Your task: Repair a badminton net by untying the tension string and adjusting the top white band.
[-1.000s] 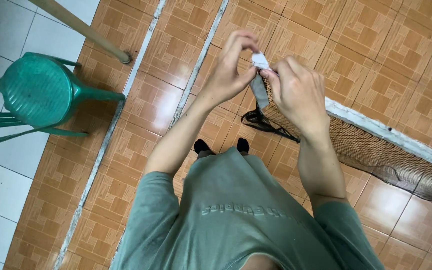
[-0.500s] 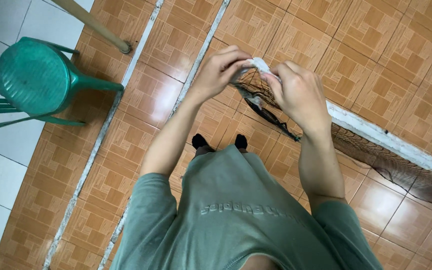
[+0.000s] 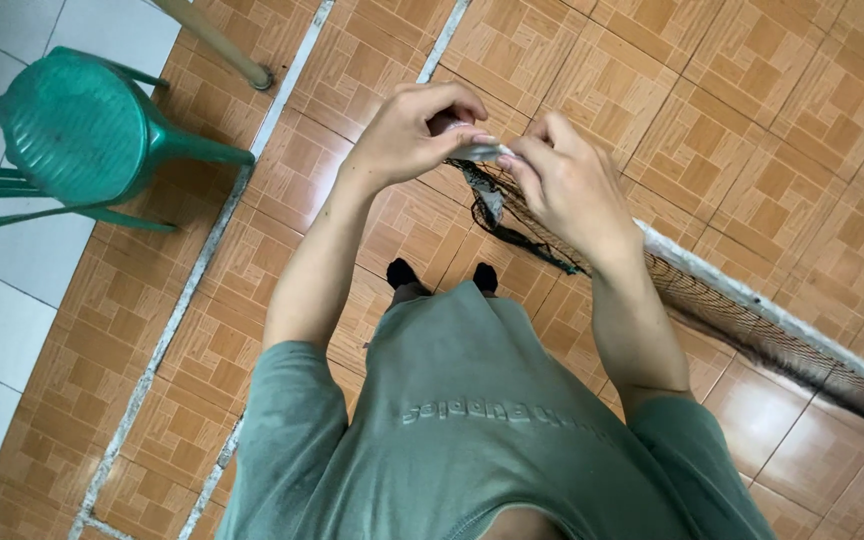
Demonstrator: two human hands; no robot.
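A dark mesh net point(image 3: 752, 310) with a white top band runs from the lower right up to my hands. My left hand point(image 3: 412, 130) and my right hand point(image 3: 572, 185) meet at chest height, both pinching the white end of the net point(image 3: 482, 152) between thumb and fingertips. A loose fold of dark mesh point(image 3: 512, 230) hangs below the hands. I am standing, in a green shirt, with my dark shoes point(image 3: 442, 275) on the tiled floor below.
A green plastic chair point(image 3: 72, 140) stands at the upper left. A wooden pole point(image 3: 217, 45) rests its end on the floor beside it. Brown patterned floor tiles point(image 3: 702, 110) meet white tiles point(image 3: 12, 300) at the left.
Both hands have come lower and closer together on the net's white end. The strip that hung down between them is now gathered up.
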